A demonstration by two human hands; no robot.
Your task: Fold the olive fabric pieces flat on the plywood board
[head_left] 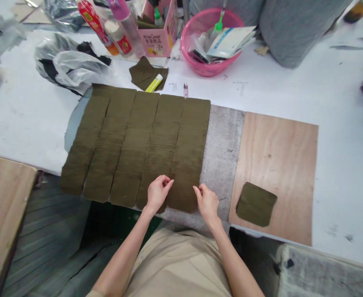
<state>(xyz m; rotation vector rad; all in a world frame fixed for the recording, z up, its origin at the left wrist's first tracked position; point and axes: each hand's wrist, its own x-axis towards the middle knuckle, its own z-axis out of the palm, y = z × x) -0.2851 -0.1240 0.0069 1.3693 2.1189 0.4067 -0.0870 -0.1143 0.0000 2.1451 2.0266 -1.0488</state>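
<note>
Rows of overlapping dark olive fabric pieces (132, 140) lie side by side across the table. At the front of the rightmost row is one olive fabric piece (184, 194), flat between my hands. My left hand (158, 193) is closed in a pinch at that piece's left edge, resting over the neighbouring row. Pinched at the right edge is my right hand (207, 202), its thumb and forefinger together. A small stack of olive fabric pieces (256, 204) sits on a wooden board (280, 165), to the right of my right hand.
Behind the rows lie a yellow glue stick (154, 83) on an olive scrap (141, 72) and a small pink-and-white item (186, 90). Farther back stand a pink basin (196, 68), a pink box (156, 43), bottles (127, 24) and a clear plastic bag (73, 66). A grey board (221, 144) borders the wooden one.
</note>
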